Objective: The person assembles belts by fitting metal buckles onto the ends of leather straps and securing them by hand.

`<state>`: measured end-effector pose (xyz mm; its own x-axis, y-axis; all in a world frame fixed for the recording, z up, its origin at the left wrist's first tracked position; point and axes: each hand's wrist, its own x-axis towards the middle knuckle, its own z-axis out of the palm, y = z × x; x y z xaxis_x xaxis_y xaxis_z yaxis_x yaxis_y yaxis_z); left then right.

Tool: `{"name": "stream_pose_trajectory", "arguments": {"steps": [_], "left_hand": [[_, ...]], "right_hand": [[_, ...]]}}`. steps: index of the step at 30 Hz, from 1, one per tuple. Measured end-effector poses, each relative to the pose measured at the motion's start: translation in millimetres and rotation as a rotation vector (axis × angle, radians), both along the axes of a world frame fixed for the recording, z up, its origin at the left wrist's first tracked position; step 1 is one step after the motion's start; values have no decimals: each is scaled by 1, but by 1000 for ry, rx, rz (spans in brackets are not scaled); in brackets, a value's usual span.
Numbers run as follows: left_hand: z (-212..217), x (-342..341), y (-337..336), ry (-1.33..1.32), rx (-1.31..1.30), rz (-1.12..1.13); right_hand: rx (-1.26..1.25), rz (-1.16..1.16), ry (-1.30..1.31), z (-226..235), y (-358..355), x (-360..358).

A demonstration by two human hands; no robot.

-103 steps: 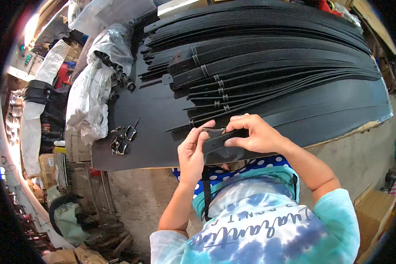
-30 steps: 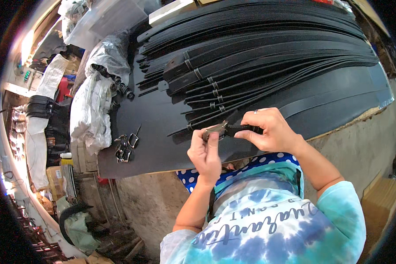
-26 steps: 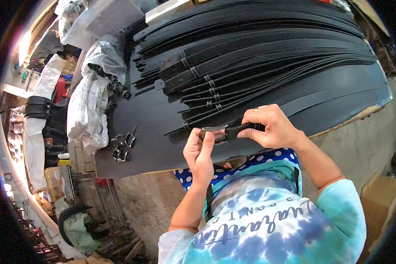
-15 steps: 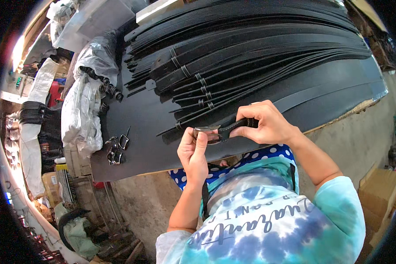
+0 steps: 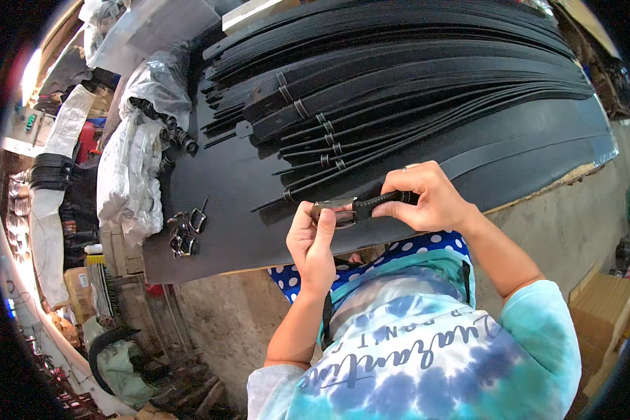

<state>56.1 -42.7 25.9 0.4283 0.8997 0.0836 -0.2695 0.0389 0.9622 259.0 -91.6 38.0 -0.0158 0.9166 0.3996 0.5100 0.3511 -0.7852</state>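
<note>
Over the table's near edge, my left hand (image 5: 311, 246) pinches a shiny metal belt buckle (image 5: 339, 204) between thumb and fingers. The buckle sits at the end of a black belt (image 5: 365, 208). My right hand (image 5: 427, 199) is closed around that belt end, just right of the buckle, with the strap bent inside the fingers. Part of the buckle is covered by my left fingers. Just beyond my hands, several black belts (image 5: 371, 129) lie side by side, with thin loops around their near-left ends. A small heap of loose metal buckles (image 5: 183, 236) rests on the table to the left.
A black-topped table (image 5: 231, 241) carries more stacked black straps (image 5: 399, 35) toward the back. Clear plastic bags (image 5: 127, 178) line its left side, with a translucent bin (image 5: 154, 31) behind them. Cardboard boxes (image 5: 602, 308) stand on the floor at right.
Both hands have shifted very slightly right with the buckle and belt, and the buckle's tilt differs a little. The grip of each hand stays the same.
</note>
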Motion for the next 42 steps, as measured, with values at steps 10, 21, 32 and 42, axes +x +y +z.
{"name": "stream_pose_trajectory", "arguments": {"steps": [10, 21, 32, 42], "left_hand": [[2, -3, 0, -75, -95, -115], [-11, -4, 6, -236, -277, -223], [18, -6, 10, 354, -91, -241], [9, 2, 3, 399, 275, 13]], "right_hand": [[-181, 2, 42, 3, -4, 2], [-136, 110, 93, 3, -1, 3], [-150, -13, -35, -10, 7, -4], [-204, 180, -40, 15, -4, 14]]}}
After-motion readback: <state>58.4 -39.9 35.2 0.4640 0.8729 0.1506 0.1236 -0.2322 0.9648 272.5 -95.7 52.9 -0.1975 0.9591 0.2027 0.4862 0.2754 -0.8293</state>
